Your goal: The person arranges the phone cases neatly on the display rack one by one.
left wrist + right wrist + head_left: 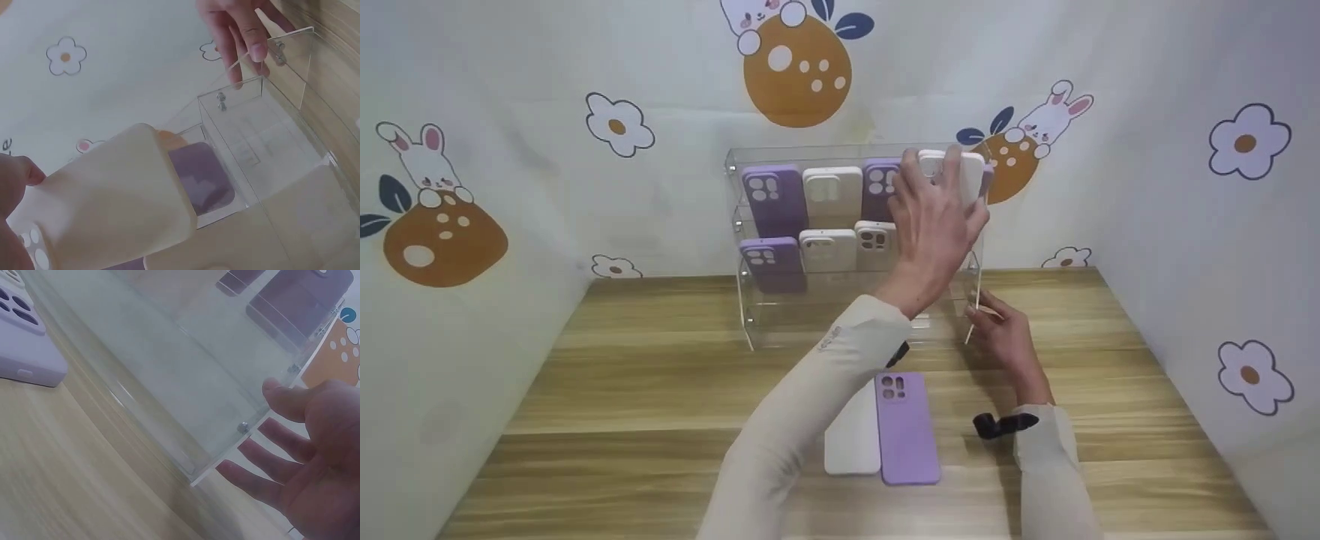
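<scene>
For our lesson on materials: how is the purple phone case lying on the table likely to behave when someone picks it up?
The purple phone case is a thin, hollow shell, so it is probably light for its size. Its matt, rounded edges suggest soft silicone, likely bendy and grippy rather than slippery. It lies flat on the table, so it should not roll.

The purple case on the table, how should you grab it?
The purple case lies flat, camera holes up. Its left long edge sits against the white case, so that side is blocked. Probably best to come from above and pinch the short ends, or lift the free right edge, nearest the right hand.
</scene>
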`<state>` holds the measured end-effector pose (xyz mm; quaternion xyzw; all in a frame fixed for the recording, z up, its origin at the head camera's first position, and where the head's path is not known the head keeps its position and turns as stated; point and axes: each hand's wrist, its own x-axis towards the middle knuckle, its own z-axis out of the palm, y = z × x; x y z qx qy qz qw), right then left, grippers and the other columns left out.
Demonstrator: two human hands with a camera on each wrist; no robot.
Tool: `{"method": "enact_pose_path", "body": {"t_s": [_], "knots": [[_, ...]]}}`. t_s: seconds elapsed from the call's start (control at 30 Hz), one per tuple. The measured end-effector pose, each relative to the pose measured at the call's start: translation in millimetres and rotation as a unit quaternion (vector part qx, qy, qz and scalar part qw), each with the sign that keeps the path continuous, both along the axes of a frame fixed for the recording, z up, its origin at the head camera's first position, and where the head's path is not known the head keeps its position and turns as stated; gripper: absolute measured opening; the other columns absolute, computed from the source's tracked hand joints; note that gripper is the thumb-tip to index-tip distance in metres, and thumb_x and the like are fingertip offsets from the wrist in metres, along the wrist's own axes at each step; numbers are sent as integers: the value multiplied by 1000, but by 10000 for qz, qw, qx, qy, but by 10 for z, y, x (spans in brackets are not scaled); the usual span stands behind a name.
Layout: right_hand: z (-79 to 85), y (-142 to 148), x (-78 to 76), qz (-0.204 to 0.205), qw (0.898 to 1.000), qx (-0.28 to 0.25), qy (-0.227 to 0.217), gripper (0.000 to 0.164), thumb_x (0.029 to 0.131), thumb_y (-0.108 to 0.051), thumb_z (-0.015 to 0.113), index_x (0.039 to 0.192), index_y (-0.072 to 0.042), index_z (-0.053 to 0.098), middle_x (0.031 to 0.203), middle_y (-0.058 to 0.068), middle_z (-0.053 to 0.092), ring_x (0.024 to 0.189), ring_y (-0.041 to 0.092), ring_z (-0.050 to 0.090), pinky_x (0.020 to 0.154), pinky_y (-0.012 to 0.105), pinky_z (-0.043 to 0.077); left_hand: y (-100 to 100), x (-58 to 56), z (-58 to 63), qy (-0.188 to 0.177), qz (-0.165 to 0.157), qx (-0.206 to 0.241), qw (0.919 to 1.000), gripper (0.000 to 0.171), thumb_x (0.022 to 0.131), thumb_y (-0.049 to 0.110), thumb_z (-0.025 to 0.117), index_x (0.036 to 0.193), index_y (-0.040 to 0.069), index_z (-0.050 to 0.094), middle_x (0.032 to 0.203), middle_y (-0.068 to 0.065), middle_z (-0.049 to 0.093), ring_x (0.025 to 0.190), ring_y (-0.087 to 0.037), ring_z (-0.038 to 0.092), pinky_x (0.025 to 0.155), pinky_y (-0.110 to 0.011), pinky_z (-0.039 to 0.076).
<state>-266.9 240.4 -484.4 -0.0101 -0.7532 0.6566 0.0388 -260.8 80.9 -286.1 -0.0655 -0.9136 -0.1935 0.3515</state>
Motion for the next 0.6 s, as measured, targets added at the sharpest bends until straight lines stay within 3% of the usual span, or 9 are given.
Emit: {"method": "enact_pose_path", "body": {"t_s": [0.13,0.37,0.6], "knots": [[-13,-10,6,-16,10000,-63,-49,53,98,-8,62,149,-4,46,143,25,52,93,0,68,76,26,62,74,-74,-47,99,68,193,9997,67,85,47,70,143,23,45,145,-20,35,117,-26,49,87,-32,55],[-25,-7,8,30,10000,-30,63,54,98,-7,62,148,-2,45,140,24,54,94,4,67,74,26,62,201,-166,-279,289,160,107,9994,65,85,44,70,141,22,46,143,-20,36,114,-25,52,83,-32,55],[-25,15,0,47,9998,-69,165,53,98,-7,62,148,-2,46,139,27,55,93,4,69,71,26,62,277,-265,-400,162,276,219,9992,67,86,46,71,142,19,45,144,-20,36,117,-26,52,89,-33,56]]}}
